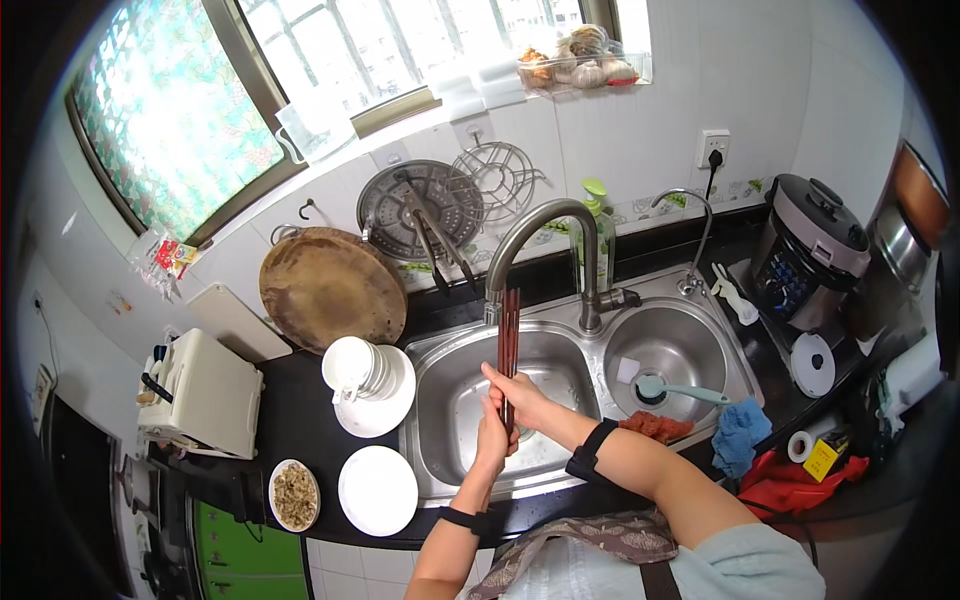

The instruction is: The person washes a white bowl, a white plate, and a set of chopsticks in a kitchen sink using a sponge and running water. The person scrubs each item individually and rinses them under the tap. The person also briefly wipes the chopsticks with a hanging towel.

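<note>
A bundle of dark reddish chopsticks (509, 330) stands roughly upright over the large basin of a steel double sink (450, 420). My right hand (523, 396) wraps the bundle at its middle, just below the spout of the curved faucet (525, 217). Lower down, my left hand (495, 439) closes around the bottom part of the same bundle. Whether water runs from the spout cannot be told. Left of the sink, stacked white bowls (360, 367) rest on white plates (394, 412), and another white plate (377, 491) lies nearer the counter edge.
The round basin holds a green-handled brush (686, 391) and a white sponge (628, 370). Red and blue cloths (741, 435) hang at its rim. A food bowl (295, 495) and knife block (214, 394) are left; a pressure cooker (806, 251) stands right. A soap bottle (604, 240) is behind.
</note>
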A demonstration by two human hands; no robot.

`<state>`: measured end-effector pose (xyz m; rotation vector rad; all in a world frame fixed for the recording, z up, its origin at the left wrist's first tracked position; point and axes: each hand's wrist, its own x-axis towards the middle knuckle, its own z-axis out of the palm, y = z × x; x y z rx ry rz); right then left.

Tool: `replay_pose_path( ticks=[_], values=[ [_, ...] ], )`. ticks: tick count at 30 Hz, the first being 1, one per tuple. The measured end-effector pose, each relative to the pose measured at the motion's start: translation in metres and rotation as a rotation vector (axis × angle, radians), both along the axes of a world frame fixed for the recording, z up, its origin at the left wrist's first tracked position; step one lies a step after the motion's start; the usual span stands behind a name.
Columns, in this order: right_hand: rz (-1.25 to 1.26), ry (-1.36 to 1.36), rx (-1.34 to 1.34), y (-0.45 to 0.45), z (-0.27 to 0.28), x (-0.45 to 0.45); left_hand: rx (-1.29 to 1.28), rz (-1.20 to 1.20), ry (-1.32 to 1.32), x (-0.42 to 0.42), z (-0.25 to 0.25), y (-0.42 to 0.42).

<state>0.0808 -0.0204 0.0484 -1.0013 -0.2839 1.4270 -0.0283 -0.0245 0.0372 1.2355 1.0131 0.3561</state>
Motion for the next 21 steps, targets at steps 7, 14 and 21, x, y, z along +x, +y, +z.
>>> replay_pose_path(
  ticks=[7,14,21],
  values=[
    [0.32,-0.839,-0.064,-0.008,0.008,0.02,0.252,0.271,-0.274,0.027,0.0,0.04],
    [0.247,-1.573,0.234,-0.028,-0.032,0.005,-0.225,0.748,-0.52,0.046,0.006,0.068],
    [0.651,-0.346,0.036,-0.062,0.0,0.04,-0.201,0.707,-0.827,0.034,0.023,0.078]
  ],
)
